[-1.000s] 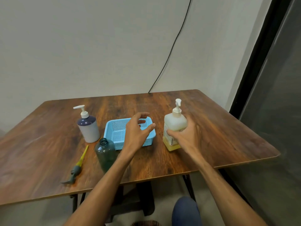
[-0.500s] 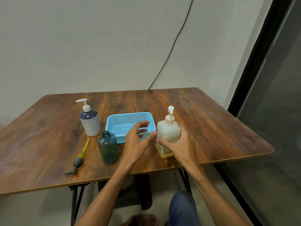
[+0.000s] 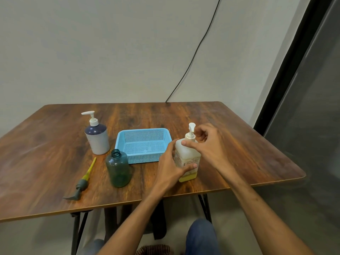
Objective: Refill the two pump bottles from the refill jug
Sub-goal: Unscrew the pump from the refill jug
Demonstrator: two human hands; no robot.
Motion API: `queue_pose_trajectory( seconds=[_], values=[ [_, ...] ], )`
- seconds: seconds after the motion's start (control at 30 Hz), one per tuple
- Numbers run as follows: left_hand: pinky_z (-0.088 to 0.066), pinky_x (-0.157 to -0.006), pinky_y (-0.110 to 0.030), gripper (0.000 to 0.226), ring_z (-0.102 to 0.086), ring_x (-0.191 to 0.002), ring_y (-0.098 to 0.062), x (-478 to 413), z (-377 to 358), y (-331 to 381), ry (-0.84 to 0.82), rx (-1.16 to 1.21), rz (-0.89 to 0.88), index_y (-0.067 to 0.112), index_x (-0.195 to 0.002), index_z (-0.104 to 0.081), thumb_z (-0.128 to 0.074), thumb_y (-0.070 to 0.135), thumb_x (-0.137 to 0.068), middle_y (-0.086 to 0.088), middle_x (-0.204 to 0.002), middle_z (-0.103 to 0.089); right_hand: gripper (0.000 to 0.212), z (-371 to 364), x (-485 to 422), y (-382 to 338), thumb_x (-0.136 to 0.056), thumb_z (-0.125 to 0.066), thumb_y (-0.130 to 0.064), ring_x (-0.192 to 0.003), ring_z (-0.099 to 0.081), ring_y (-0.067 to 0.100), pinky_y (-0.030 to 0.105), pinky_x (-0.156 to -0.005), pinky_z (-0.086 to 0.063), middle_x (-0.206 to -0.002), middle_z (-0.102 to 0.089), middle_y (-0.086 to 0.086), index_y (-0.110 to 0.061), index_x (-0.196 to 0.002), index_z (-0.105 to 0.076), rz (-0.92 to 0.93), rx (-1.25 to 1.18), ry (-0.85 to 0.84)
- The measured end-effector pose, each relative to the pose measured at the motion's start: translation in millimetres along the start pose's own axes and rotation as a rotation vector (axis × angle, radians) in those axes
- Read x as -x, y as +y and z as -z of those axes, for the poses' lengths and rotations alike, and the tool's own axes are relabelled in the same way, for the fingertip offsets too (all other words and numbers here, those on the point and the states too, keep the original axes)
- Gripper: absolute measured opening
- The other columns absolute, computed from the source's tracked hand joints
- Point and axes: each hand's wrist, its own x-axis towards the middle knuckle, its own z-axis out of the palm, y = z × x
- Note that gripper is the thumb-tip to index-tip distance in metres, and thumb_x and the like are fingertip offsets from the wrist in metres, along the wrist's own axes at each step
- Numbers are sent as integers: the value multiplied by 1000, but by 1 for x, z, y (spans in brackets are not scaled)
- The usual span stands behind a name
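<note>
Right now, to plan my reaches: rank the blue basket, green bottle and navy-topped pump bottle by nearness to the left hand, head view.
From the left hand, gripping the clear pump bottle:
1. Blue basket, just behind-left.
2. Green bottle, farther left, near front.
3. Navy-topped pump bottle, farthest left, back.

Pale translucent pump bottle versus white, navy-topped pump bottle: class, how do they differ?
The left hand grips the pale translucent bottle, the right hand at its pump; the white, navy-topped bottle stands untouched. The pale one shows yellowish liquid; the white one is opaque. Both carry white pumps.
</note>
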Motion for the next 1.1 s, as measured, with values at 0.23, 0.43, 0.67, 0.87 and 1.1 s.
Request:
queue_pose_trajectory(
  seconds=[0.23,0.43,0.67,0.87,1.1],
  values=[
    [-52,-76,-12,72,-58,-100,12,-2,0,-1,59,-52,-27,42,-124,-48,-90,35,-67,25,-106,-62,25,2,-10,-5,-71,-89,-16,-63,-48,7,29,-60,-46,-73,-58,-3,-6,-80,-67,-41,-15,-110],
    [-55,-78,-17,73,-56,-98,18,-2,-1,-3,83,-76,-11,46,-122,-45,-91,34,-65,33,-101,-58,23,15,-13,-11,-78,-82,-4,-68,-48,7,14,-59,-44,-78,-58,2,3,-98,-70,-44,-46,-251],
    [-50,-75,-8,73,-55,-98,18,-1,-1,-2,96,-81,-19,44,-122,-46,-91,35,-66,30,-100,-59,30,-6,-7,-12,-72,-89,-26,-60,-54,12,30,-55,-47,-67,-60,-3,-15,-67,-61,0,54,19],
    [-53,-76,-12,75,-55,-99,19,-2,0,-3,68,-68,-13,44,-125,-44,-91,36,-66,30,-104,-58,23,23,-20,-18,-80,-80,-2,-91,-70,22,33,-82,-59,-99,-74,8,-1,-101,-73,-53,-74,-328],
    [-50,-74,-7,74,-56,-99,17,-1,-1,-3,76,-56,-9,46,-124,-43,-90,36,-68,33,-103,-56,39,11,-16,-20,-70,-90,-28,-71,-61,9,16,-61,-52,-86,-69,3,-7,-94,-69,-103,-1,-141]
  ],
)
